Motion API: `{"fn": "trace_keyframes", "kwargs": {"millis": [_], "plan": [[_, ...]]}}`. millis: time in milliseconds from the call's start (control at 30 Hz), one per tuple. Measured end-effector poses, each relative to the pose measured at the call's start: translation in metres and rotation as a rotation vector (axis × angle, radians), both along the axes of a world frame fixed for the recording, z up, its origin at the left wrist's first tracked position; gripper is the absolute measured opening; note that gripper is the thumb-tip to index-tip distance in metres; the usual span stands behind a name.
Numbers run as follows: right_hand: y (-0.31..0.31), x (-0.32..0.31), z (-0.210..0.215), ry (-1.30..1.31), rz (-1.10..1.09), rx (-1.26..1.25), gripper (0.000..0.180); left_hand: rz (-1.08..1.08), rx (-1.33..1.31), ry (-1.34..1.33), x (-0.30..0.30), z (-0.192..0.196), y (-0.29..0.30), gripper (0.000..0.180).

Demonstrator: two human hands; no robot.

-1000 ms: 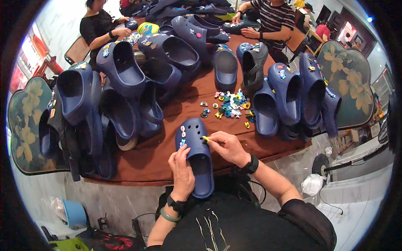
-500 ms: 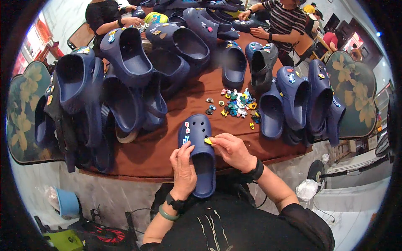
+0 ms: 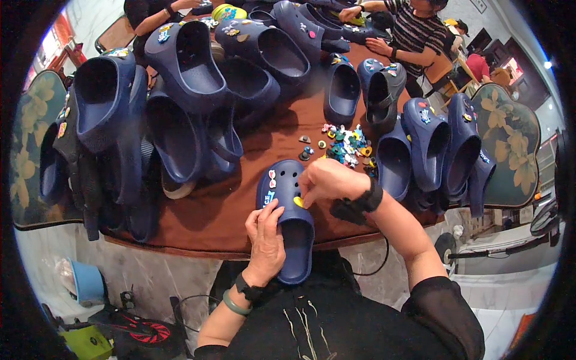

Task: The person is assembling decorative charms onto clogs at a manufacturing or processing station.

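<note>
A navy clog lies at the table's near edge with its toe pointing away from me. My left hand grips its left side, fingers bent over the upper. On that left side sit a small pink-and-white charm and a blue-and-white charm. A yellow charm rests at a hole on the clog's right side. My right hand bends down over it, fingertips pinched at its edge. Several holes show in the toe. Beyond the clog lies a pile of loose colourful charms, partly behind my right hand.
Navy clogs with charms are stacked at the left and stand in a group at the right. A brown cloth covers the table. Across it, one person in a striped top and another in black work. Flowered chair backs flank the table.
My right hand has turned over and risen, its wrist now higher above the clog, with fingertips pointing down at the yellow charm. My left hand keeps its grip. The view has shifted slightly.
</note>
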State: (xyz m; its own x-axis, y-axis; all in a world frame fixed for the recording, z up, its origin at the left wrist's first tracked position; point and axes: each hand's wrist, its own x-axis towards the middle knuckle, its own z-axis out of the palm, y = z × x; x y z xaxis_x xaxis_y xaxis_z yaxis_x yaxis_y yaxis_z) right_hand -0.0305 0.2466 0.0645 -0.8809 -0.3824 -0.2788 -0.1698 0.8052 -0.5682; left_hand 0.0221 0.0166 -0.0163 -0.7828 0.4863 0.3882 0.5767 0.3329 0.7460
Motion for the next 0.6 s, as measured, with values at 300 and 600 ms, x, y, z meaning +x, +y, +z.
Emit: {"fn": "trace_keyframes", "kwargs": {"millis": [300, 600], "plan": [[0.016, 0.016, -0.025, 0.021, -0.132, -0.179, 0.033, -0.013, -0.018, 0.024, -0.002, 0.002, 0.001, 0.065], [0.050, 0.087, -0.083, 0.389, -0.655, -0.173, 0.018, -0.015, -0.054, 0.045, -0.001, 0.002, -0.001, 0.069]]}}
